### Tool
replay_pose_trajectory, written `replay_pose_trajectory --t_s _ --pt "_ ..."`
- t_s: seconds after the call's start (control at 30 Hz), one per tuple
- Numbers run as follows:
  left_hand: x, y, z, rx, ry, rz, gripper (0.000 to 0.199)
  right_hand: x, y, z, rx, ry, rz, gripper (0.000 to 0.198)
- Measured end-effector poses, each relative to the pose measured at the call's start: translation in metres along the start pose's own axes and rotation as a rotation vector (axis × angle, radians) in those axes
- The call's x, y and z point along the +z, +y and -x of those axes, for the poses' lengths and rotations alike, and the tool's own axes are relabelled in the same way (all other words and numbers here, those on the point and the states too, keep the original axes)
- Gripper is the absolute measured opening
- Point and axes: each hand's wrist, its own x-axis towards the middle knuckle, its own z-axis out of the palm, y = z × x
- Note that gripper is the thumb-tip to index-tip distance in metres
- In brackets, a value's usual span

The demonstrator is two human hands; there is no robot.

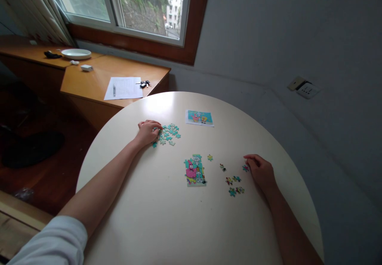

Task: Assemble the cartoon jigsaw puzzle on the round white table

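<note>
My left hand (149,132) rests at the left edge of a loose heap of turquoise puzzle pieces (169,131). Its fingers are bent but apart, with the tips by the nearest pieces, partly hidden. On the right, my right hand (262,172) lies on its side, fingers loosely curved and apart. Just below its fingertips is a pink-and-blue puzzle piece (245,168). Between the hands lies a joined puzzle section (195,171) showing a pink starfish and a tall pale-teal cartoon figure. Several loose pieces (232,192) are scattered right of it, and a yellowish piece (210,157) sits nearer.
A small reference picture (199,118) lies toward the far side of the round white table (155,221). Beyond the table's left edge, a wooden desk (116,67) carries a paper sheet (123,88) with a pen, keys (145,84), a white box and a white plate (76,53).
</note>
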Motion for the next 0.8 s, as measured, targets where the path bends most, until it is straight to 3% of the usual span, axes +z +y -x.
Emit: replay_pose_trajectory --t_s 0.37,0.6,0.7,0.8 --pt "0.002 -0.003 0.000 -0.064 0.028 -0.063 0.025 0.001 0.000 0.000 0.002 0.002 0.007 0.030" --pt "0.003 -0.010 -0.005 0.007 0.036 0.005 0.040 0.000 0.000 0.000 0.007 -0.006 0.011 0.030" --pt "0.004 -0.005 -0.003 0.060 -0.052 -0.093 0.052 0.001 0.001 0.000 -0.012 -0.003 0.007 0.029" --pt "0.003 0.003 -0.002 0.094 -0.222 -0.229 0.057 0.002 0.003 -0.001 -0.025 -0.008 0.016 0.030"
